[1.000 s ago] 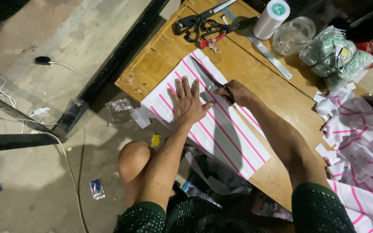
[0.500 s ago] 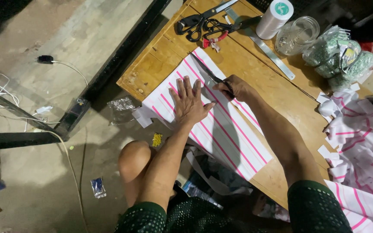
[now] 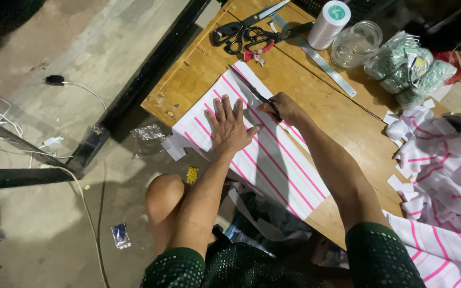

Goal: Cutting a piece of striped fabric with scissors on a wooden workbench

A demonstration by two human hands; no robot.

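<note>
A strip of white cloth with pink stripes (image 3: 273,160) lies along the near edge of a wooden table (image 3: 342,114). My left hand (image 3: 229,125) presses flat on the cloth, fingers spread. My right hand (image 3: 284,108) grips the handle of a long dark knife (image 3: 249,88), whose blade runs along the cloth toward the far end. The two hands are close together, the knife just right of my left fingertips.
Two pairs of black scissors (image 3: 241,29), a metal ruler (image 3: 321,61), a white thread cone (image 3: 327,24), a clear jar (image 3: 356,42) and bagged green items (image 3: 406,72) sit at the table's far side. A pile of striped cloth pieces (image 3: 444,170) lies right. Cables (image 3: 6,128) cross the floor.
Both hands stay in place on the cloth; the knife keeps its position along the stripe. Only the camera view has shifted slightly.
</note>
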